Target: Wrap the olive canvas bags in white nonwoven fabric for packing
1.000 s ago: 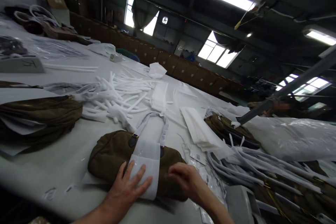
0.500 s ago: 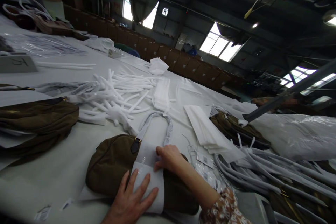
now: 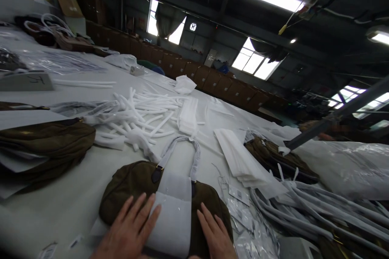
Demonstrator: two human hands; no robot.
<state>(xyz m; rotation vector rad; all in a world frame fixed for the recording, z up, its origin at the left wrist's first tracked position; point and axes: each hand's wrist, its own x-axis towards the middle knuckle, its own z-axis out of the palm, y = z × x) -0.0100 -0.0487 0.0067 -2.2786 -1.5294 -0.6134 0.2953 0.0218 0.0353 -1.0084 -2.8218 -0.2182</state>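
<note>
At lower centre of frame, we rested left hand (image 3: pixel 126 230) and right hand (image 3: pixel 216 234) on olive bag (image 3: pixel 129 182) with white wrap (image 3: pixel 176 214), fingers extended, slightly parted, gripping nothing

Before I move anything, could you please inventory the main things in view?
Front bag: one, olive, foreground
Sheet: one, white, over bag's middle
Other bags: several, olive, left and right
Tubes: many, white, beyond front bag
Sheet stacks: two, white, beyond front bag
Tags: several, white, right of front bag
Wrapped handles: several, grey, right
Plastic sack: one, translucent, far right
Table: one, white, beneath
Boxes: a row, brown, background
Windows: three, white, background
Left hand: one, bare, fingers on front bag and sheet
Right hand: one, bare, fingers on front bag
</note>
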